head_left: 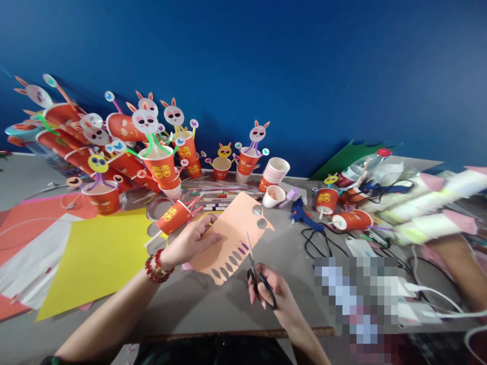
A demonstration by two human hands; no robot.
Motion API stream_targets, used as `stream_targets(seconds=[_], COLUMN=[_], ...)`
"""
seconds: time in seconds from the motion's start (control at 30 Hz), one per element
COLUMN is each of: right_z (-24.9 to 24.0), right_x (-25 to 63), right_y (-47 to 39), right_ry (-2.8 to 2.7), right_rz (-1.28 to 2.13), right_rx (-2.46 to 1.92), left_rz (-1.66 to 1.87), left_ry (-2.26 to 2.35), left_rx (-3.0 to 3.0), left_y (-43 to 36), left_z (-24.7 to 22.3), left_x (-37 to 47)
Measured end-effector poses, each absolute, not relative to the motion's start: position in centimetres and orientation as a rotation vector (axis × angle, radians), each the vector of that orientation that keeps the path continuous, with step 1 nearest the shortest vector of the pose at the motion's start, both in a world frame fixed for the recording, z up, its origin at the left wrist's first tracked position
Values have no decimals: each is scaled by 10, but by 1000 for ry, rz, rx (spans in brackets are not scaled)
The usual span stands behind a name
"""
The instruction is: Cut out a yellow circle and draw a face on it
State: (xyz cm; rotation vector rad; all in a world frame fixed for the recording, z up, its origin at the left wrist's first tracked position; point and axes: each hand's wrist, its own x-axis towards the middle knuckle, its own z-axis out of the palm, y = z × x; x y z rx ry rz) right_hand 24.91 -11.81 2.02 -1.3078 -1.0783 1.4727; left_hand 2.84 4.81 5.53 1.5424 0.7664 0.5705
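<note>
My left hand point(198, 237) grips a sheet of peach paper point(232, 223) by its left side, thumb lying on top. Ovals have been cut from the sheet's lower edge, and round holes show at its upper right corner. Two purple-marked ovals are still part of the sheet near the scissors. My right hand point(269, 288) has its fingers through the black handles of a pair of scissors point(252, 258). The blades point up at the paper's right edge, slightly apart. A red bead bracelet point(159, 266) circles my left wrist.
Decorated red paper cups point(158, 167) crowd the back left. Yellow paper point(102, 258) lies at left. A stack of cups point(274, 172), a blue glue gun point(304, 215) and cables stand right of centre. Another person's arm point(458, 268) is at far right beside white paper rolls point(429, 228).
</note>
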Motion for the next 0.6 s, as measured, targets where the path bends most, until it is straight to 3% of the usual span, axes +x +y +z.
stream_targets(seconds=[0.6], right_z=[18], right_x=[246], right_y=[-115], right_ry=[-1073], right_rz=[1437], right_rx=[-1349], left_rz=[588], left_ry=[761], left_rx=[1539], left_y=[48], left_z=[53], left_x=[29])
